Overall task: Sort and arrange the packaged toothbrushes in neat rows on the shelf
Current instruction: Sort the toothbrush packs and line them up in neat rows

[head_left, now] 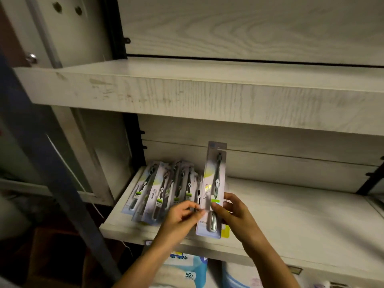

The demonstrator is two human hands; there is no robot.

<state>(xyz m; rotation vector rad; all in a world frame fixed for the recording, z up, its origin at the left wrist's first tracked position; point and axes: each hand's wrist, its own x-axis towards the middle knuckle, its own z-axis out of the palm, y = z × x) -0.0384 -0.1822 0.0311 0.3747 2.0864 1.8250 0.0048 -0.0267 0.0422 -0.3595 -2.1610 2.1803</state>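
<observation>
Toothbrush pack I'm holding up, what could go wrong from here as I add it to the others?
1. The toothbrush pack is held only along its lower half, by the left hand and the right hand, so its tall free end may tip or slip.
2. The pile of packs lies fanned and overlapping near the front edge of the shelf. Nudging it could push some off.

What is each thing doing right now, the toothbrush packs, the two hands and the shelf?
held toothbrush pack: sealed, lifted nearly upright over the shelf front.
left hand: pinches the held pack's left edge.
right hand: grips its right edge.
pile of toothbrush packs: sealed, lying overlapped and skewed, not in rows.
lower shelf: carries the pile at its left end.
</observation>
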